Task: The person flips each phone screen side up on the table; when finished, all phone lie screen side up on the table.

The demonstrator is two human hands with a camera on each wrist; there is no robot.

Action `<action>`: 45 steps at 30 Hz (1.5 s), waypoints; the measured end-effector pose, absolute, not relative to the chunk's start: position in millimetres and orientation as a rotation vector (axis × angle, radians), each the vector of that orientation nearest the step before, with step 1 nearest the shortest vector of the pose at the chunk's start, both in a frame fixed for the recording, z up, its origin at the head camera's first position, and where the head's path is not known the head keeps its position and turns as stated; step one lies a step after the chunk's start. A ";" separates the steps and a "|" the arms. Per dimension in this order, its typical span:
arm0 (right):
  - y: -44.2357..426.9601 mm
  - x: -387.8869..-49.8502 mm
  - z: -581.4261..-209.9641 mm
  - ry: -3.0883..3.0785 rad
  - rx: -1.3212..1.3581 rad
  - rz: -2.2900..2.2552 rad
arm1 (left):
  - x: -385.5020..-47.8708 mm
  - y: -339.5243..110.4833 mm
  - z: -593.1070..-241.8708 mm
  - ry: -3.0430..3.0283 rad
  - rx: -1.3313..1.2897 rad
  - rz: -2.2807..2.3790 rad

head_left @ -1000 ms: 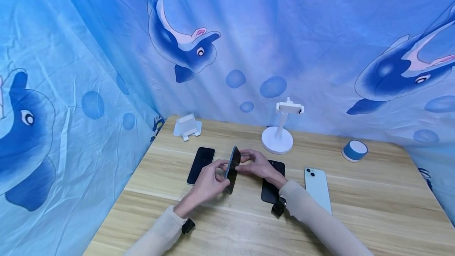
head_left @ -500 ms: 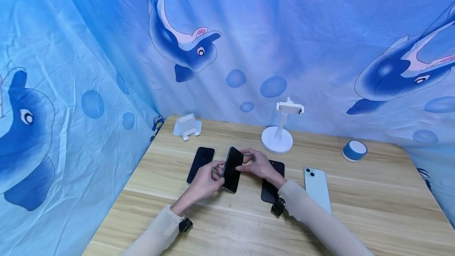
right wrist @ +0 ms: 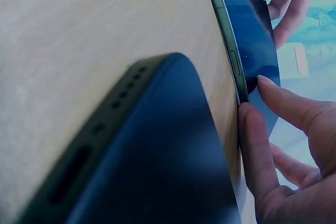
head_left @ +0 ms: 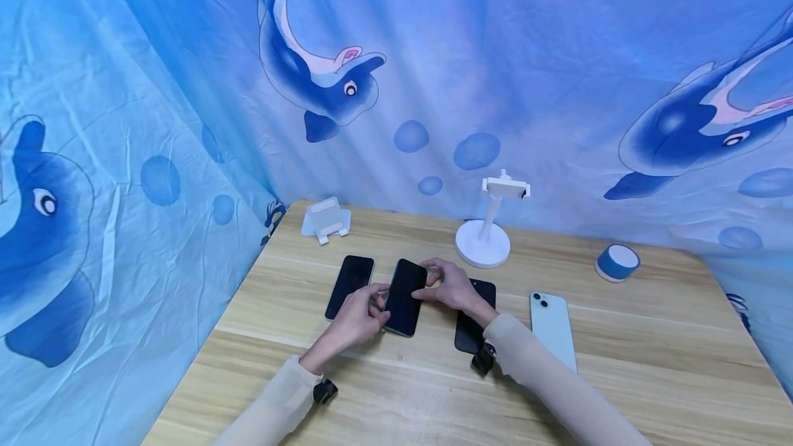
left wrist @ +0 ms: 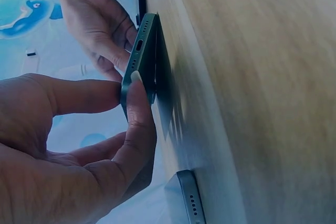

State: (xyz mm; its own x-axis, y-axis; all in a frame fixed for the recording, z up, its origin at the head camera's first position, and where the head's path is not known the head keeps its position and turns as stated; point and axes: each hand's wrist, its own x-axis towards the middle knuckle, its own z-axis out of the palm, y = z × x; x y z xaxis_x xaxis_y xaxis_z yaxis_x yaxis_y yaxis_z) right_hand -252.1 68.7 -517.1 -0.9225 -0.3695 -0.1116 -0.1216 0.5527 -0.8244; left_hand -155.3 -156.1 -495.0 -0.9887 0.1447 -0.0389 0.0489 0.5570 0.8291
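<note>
In the head view, a black-screened phone (head_left: pixel 405 298) lies screen up between both hands, just over or on the table; I cannot tell whether it touches. My left hand (head_left: pixel 358 314) pinches its near left edge, and the left wrist view shows that thumb and fingers on the phone's port end (left wrist: pixel 139 45). With thumb and finger my right hand (head_left: pixel 451 288) pinches the opposite long side, as the right wrist view also shows. Left of the held phone lies another dark-screened phone (head_left: pixel 350 288). Partly beneath my right wrist is a black phone (head_left: pixel 473 322).
A mint phone (head_left: pixel 553 325) lies camera side up, partly behind the right sleeve. Toward the back stand a white folding stand (head_left: pixel 327 217), a white round-based phone stand (head_left: pixel 483 246) and a blue-and-white round object (head_left: pixel 617 263). A blue dolphin-print curtain (head_left: pixel 434 74) hangs behind the wooden table (head_left: pixel 669 336).
The held phone has turned from standing on edge to nearly flat, screen up. My left hand has shifted slightly left with it; the right hand has barely moved.
</note>
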 end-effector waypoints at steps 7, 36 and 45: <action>69.4 -252.4 -516.3 2.529 -0.417 -1.292 | -157.1 -155.4 -497.9 2.695 0.154 1.406; 68.7 -254.0 -515.2 2.526 -0.387 -1.258 | -160.7 -149.6 -496.0 2.806 0.175 1.116; 73.0 -249.6 -516.0 2.480 -0.427 -1.309 | -159.9 -149.2 -496.8 2.808 0.181 1.085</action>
